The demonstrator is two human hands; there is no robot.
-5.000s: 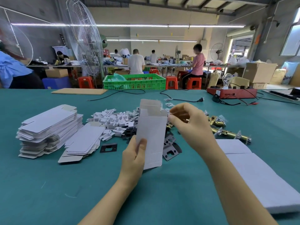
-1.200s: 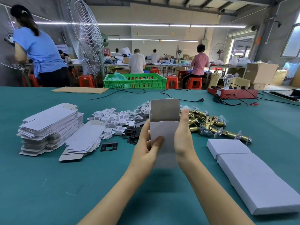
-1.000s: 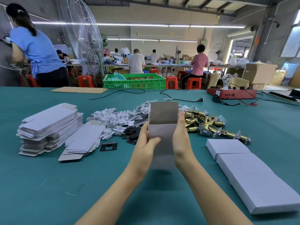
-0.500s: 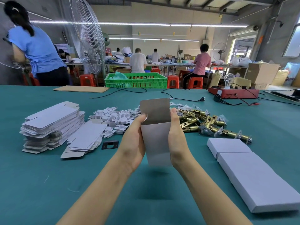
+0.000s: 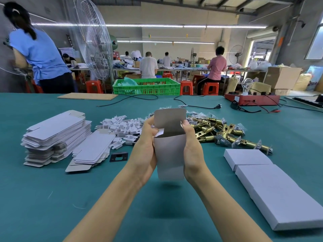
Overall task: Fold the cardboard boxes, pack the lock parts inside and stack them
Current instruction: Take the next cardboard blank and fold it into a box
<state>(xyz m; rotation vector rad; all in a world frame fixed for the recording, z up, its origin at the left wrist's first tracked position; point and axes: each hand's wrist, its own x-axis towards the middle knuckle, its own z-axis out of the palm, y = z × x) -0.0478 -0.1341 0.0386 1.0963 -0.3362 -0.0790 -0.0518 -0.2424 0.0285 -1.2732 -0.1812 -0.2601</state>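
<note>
box: a small white cardboard box (image 5: 170, 152) stands upright above the teal felt table (image 5: 43, 198), clear of it, its grey-brown top flap raised and its mouth open.
left hand: the left hand (image 5: 146, 151) grips the box's left side, thumb curled at the small side flap by the mouth.
right hand: the right hand (image 5: 192, 151) holds the right side, fingers wrapped behind, thumb at the upper edge.
flat blanks: a stack of flat white box blanks (image 5: 56, 135) lies to the left, with a lower fanned pile beside it.
lock parts: a heap of brass latch bolts (image 5: 225, 133) lies right of the box, white plastic pieces (image 5: 122, 128) left of it, and one black strike plate (image 5: 118, 156) near the blanks.
finished boxes: closed white boxes (image 5: 272, 187) lie in a row at right.
</note>
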